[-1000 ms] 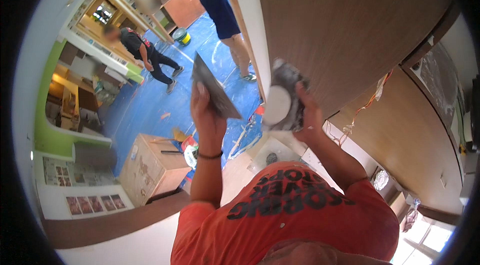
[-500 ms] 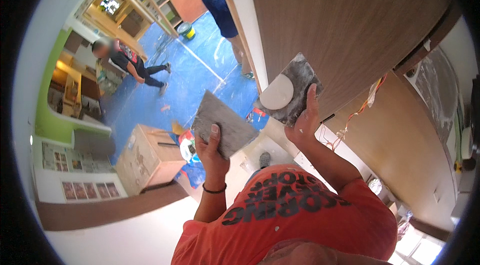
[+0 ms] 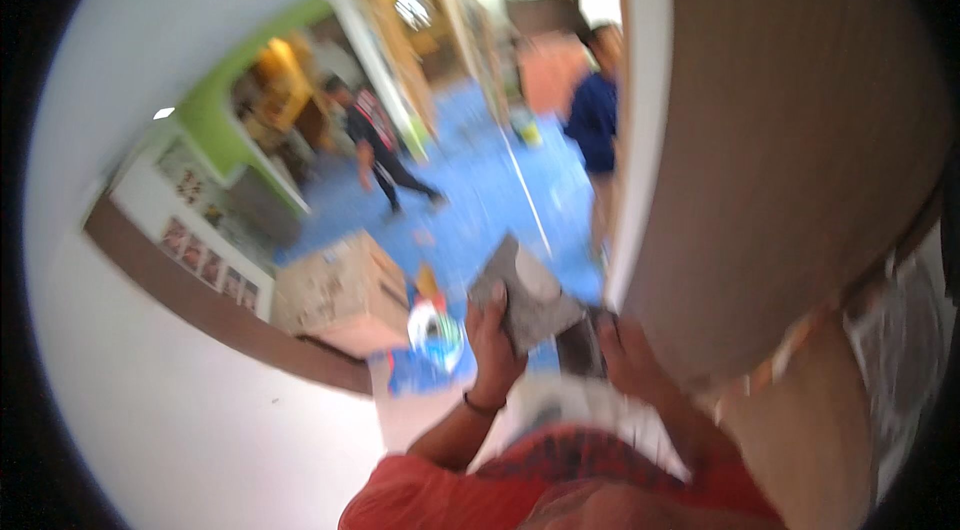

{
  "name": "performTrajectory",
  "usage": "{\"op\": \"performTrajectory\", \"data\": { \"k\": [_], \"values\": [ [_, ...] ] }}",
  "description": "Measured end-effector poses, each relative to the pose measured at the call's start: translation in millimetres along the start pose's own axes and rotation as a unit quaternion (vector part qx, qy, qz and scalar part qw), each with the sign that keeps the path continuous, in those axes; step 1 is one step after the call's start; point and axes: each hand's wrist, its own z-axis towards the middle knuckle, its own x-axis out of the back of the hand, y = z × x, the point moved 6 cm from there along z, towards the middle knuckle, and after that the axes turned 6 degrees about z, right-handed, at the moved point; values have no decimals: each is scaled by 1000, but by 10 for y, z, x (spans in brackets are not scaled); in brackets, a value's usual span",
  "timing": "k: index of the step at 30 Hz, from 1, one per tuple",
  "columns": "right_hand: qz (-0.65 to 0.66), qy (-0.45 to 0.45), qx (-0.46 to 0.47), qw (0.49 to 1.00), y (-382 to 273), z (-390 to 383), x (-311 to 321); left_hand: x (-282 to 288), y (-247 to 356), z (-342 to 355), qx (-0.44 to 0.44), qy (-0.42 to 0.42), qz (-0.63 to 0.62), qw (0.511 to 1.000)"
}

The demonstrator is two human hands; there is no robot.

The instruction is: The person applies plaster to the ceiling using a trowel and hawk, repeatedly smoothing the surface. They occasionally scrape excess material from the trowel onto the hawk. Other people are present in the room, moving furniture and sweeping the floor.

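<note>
Thumb (image 3: 499, 294) uppermost, seemingly for steadiness, the left hand (image 3: 494, 342) pinches a grey plate (image 3: 532, 320) bearing a pale round patch (image 3: 536, 273), while the right hand (image 3: 634, 358), blurred, grips a darker plate (image 3: 580, 348) just beside it, to the right.

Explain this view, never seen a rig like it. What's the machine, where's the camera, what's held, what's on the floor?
There is no machine: these are a person's two bare hands. The camera sits on that person's head and looks down, so their red shirt fills the bottom; the fisheye lens bends straight edges. The left hand holds a grey plate with a pale round patch on it. The right hand holds a darker plate close by; blur hides whether the plates touch. A blue covering lies on the floor, with a bucket farther off. A wooden box stands to the left. Two other people are in the background.
</note>
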Motion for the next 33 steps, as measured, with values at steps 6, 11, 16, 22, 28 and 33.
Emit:
{"op": "performTrajectory", "data": {
  "k": [6,11,16,22,28,33],
  "values": [
    [162,72,19,984,-33,89,136,-231,1838,435,-447,49,-89,889],
    [213,92,75,970,71,190,191,-855,3382,-20,-739,85,-108,659],
    [228,109,32,967,81,220,305,-1583,4188,-386,-807,184,-18,561],
    [250,132,52,958,-90,85,489,-2179,4645,-856,-879,258,-7,401],
    [316,139,65,936,-16,80,579,-2583,4654,-1292,-884,333,30,328],
    [311,117,75,940,69,34,633,-2818,4828,-1145,-831,428,10,356]
  ]
}}
